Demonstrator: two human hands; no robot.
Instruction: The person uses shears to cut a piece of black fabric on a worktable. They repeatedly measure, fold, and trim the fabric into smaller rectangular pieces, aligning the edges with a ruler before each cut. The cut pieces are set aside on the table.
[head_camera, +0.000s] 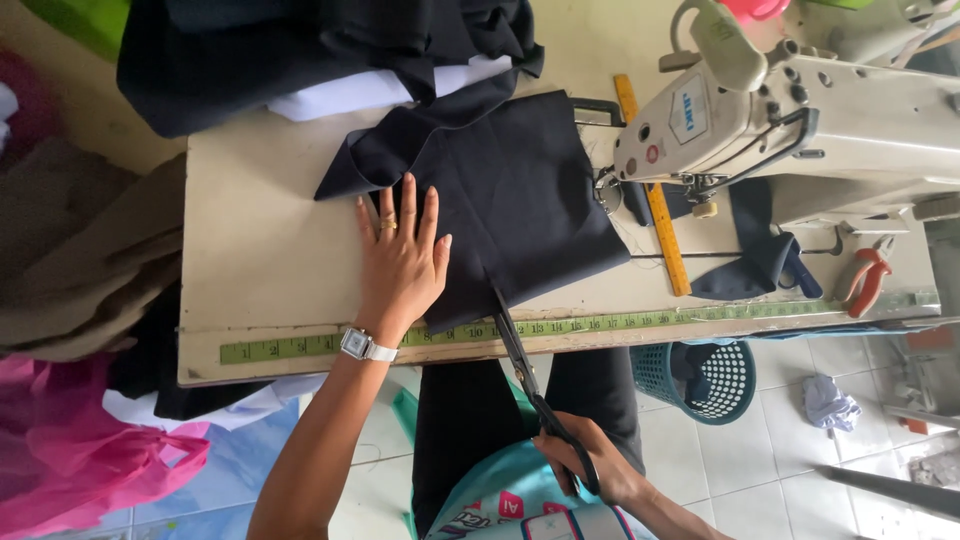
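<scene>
My left hand (400, 255) lies flat, fingers spread, on a piece of dark navy fabric (520, 190) spread over the sewing table (260, 250). It wears a ring and a silver wristwatch. My right hand (585, 458) grips the handles of long black scissors (520, 355) below the table's front edge. The blades point up and reach the fabric's near edge, just right of my left thumb. The fabric extends toward the sewing machine (780, 115) at the right.
A green measuring tape (560, 325) runs along the table's front edge, a yellow ruler (660, 215) lies by the machine, and orange-handled pliers (868, 280) sit far right. More dark cloth is piled at the back. A teal basket (705, 378) stands on the tiled floor; pink bags lie left.
</scene>
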